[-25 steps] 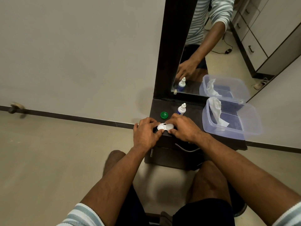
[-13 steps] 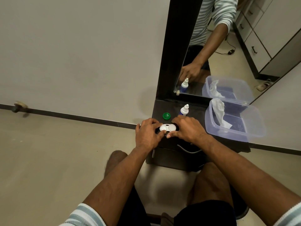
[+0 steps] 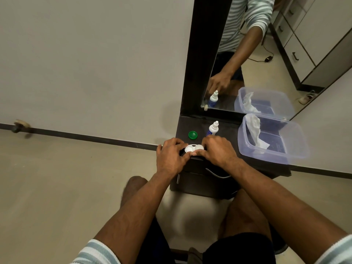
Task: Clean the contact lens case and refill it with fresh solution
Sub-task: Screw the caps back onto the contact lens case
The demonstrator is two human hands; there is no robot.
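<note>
**Both hands stay on the lens case; the right thumb has crept along its near edge**

Since a second ago the hands have hardly shifted: the right thumb now lies further left along the case's front rim, meeting the left thumb tip.

The dark cabinet [image 3: 224, 168] stands against the wall beneath a dark-framed mirror [image 3: 238, 63]. On its right end sits a clear plastic tub [image 3: 274, 155] with a crumpled white tissue [image 3: 255, 130] draped inside.

The left hand [image 3: 171, 157] has its fingers curled round the left end of the white lens case [image 3: 194, 148], and the right hand [image 3: 219, 151] grips the right end, thumb pressed to the front. The case lies on the cabinet top near its front edge, between the two hands, both wells uncovered.

Just behind the right hand stands a small solution bottle [image 3: 213, 128], white-capped and upright. A green cap [image 3: 192, 134] lies left of it, apart from the case.
</note>
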